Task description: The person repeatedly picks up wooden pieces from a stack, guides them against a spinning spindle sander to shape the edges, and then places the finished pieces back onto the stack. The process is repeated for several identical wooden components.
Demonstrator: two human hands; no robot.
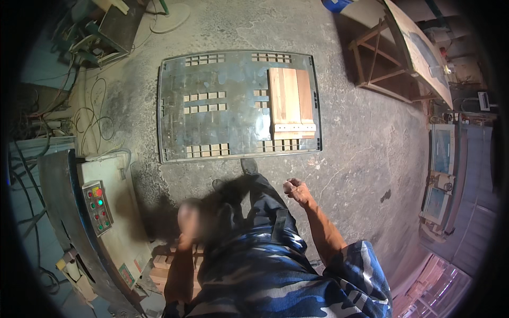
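Observation:
My right hand (298,191) hangs over the concrete floor at my right side, its fingers curled in with nothing seen in them. Motion smears my left hand (189,218), low at my left side, so its fingers cannot be made out. A stack of wooden pieces (160,278) lies beside and partly behind my left forearm. In front of my feet is a dark plastic pallet (212,127) with slotted openings. Flat wooden boards (289,95) lie on its right part, with a narrow strip of wood (295,127) across their near end. Neither hand touches them.
On the left stands a machine cabinet (114,196) with a push-button panel (97,209). Loose cables (95,108) trail on the floor behind it. A wooden-framed table (379,58) stands far right, and another machine (440,180) runs along the right side.

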